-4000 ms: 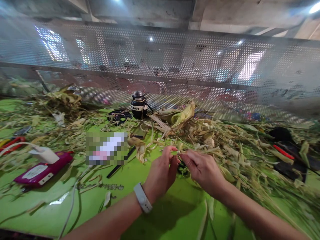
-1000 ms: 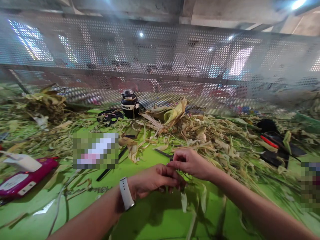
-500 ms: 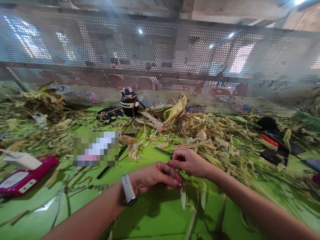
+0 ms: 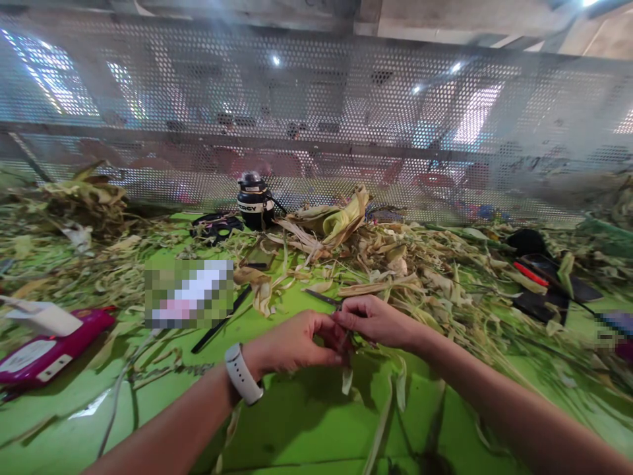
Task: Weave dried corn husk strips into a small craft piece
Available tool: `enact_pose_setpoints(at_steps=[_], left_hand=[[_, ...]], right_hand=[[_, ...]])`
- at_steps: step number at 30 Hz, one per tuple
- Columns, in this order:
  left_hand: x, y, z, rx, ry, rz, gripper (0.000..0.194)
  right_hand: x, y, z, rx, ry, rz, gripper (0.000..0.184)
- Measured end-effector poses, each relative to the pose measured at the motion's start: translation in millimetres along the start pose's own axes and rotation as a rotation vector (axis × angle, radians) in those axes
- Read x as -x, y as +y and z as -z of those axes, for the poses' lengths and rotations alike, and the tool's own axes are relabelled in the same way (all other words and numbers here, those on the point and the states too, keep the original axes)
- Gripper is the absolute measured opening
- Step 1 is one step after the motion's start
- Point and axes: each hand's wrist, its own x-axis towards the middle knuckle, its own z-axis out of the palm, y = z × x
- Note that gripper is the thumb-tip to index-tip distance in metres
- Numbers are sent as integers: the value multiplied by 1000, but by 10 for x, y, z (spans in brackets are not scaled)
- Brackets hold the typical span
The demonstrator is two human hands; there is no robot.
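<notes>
My left hand (image 4: 301, 340), a pale watch strap on its wrist, is closed in a pinch on a thin strip of dried corn husk. A pale end of the husk strip (image 4: 347, 381) hangs below its fingers. My right hand (image 4: 373, 321) is closed beside it, thumb and forefinger pressed together at the upper part of the same strip; the exact contact is hidden by the fingers. A dark narrow blade, apparently of scissors (image 4: 320, 297), shows on the table just behind the right hand, its rear part covered. Further husk strips (image 4: 401, 386) lie below the right hand.
A heap of dried husks (image 4: 390, 254) spreads across the green table (image 4: 297, 429). Behind it stand a black bottle (image 4: 254, 203) and a perforated metal screen (image 4: 316, 99). At left are a magenta power strip (image 4: 74, 343) with a white charger and a cable. A red-and-black tool (image 4: 531, 274) lies right.
The view has shifted right since the earliest frame, and my hands came lower with the strip. In the last half second my left hand moved slightly left and up; the strip's hanging end moved left.
</notes>
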Motion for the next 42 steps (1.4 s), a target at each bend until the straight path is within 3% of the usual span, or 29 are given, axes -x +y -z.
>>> enact_pose_setpoints(at_steps=[4,7,14,17,21,26,35,42], left_hand=[[40,93,-17,-241,134,-71,14],[55,97,-24,-418,221,-175,19],[51,-5,-53,-873,431,-479,26],[24,-67,-70,-974,555,-580,25],[-7,-138,-75,-959,714,-634,22],[-11,-151,-93,-908,780,-645,18],[-33,-177,-80,-842,764,-631,12],[-43,-178,-96,-817,767,-618,11]], right_hand=[[-9,43,1,-2,37,1,50],[-23,88,-8,-43,63,-34,48],[-26,47,-17,-119,54,-225,10],[-19,-4,12,-146,57,-232,5],[-17,-25,41,-194,38,-199,18],[-9,4,63,-252,-3,-159,28],[-19,53,118,-329,-33,-81,17],[-35,118,6,-45,89,-44,44]])
